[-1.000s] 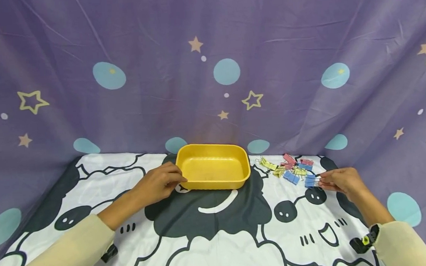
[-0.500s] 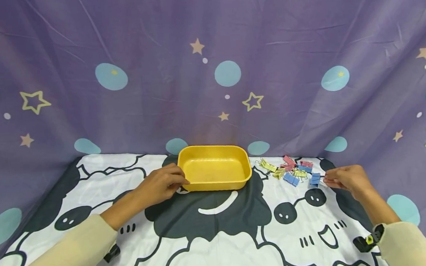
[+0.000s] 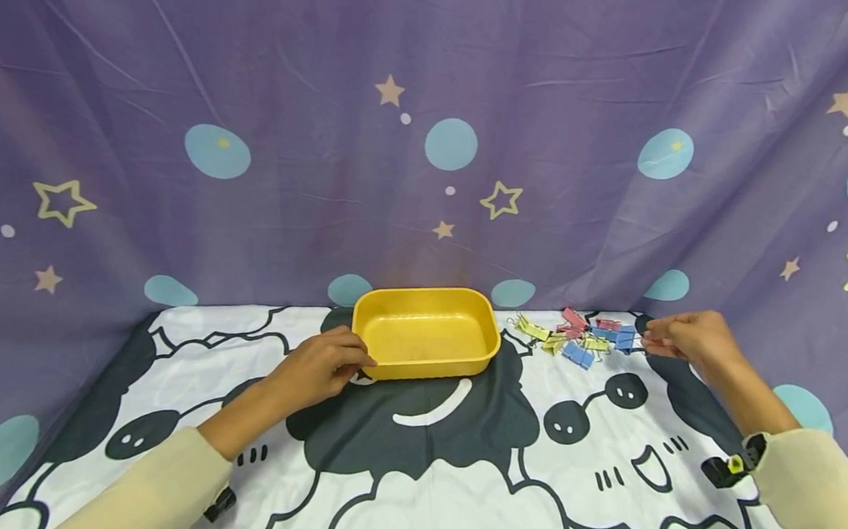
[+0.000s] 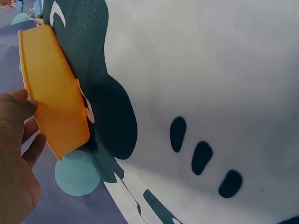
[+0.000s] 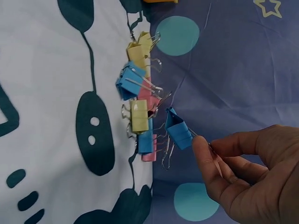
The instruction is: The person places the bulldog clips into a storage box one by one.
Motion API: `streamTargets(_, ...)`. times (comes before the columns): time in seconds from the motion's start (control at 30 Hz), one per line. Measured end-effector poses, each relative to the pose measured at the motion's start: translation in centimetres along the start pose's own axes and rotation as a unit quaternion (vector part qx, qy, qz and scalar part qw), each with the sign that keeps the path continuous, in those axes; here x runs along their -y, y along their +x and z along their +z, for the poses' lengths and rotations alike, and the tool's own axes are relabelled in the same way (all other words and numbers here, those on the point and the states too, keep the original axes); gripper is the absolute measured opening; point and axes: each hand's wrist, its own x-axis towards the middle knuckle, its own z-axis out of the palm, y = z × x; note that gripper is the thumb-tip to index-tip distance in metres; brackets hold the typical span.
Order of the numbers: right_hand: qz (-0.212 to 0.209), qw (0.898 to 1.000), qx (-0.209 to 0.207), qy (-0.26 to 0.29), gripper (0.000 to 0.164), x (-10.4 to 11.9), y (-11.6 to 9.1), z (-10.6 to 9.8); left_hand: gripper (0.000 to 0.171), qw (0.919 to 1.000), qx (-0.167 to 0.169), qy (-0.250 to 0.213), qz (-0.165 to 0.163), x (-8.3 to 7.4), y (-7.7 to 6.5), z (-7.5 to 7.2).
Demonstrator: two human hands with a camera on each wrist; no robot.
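A yellow plastic tray stands at the back middle of the cloth-covered table. My left hand holds its left front rim, thumb and fingers on either side of the edge; the left wrist view shows the tray's outer wall beside that hand. At the right, my right hand pinches a blue binder clip by one wire handle. This clip hangs beside a loose pile of binder clips in yellow, pink and blue, among them a yellow clip and another blue clip.
The white cloth with dark cartoon sheep covers the table. Behind it hangs a purple curtain with stars and blue dots, close behind the tray and the clips. The tray's inside shows bare yellow floor.
My right hand has drawn the blue binder clip rightward, then moved it slightly back and up toward the curtain. My left hand stays on the tray rim.
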Motion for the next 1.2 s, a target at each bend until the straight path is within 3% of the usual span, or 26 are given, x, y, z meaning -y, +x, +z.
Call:
streamTargets(0.27, 0.004, 1.0, 0.017, -0.006, 0.052, 1.9, 0.2, 1.0, 0.031, 0.9998, -0.008, -0.004, 0.016, -0.1, 0.0, -0.2)
streamTargets(0.67, -0.03, 0.997, 0.067, -0.015, 0.053, 4.7, 0.6, 3.4, 0.031, 0.9994, 0.0, 0.018, 0.028, 0.2, -0.1, -0.1)
streamTargets(1.2, -0.066, 0.993, 0.095, -0.008, 0.048, 6.9, 1.4, 8.0, 0.029, 0.9991, -0.004, 0.013, 0.04, 0.3, -0.3, -0.1)
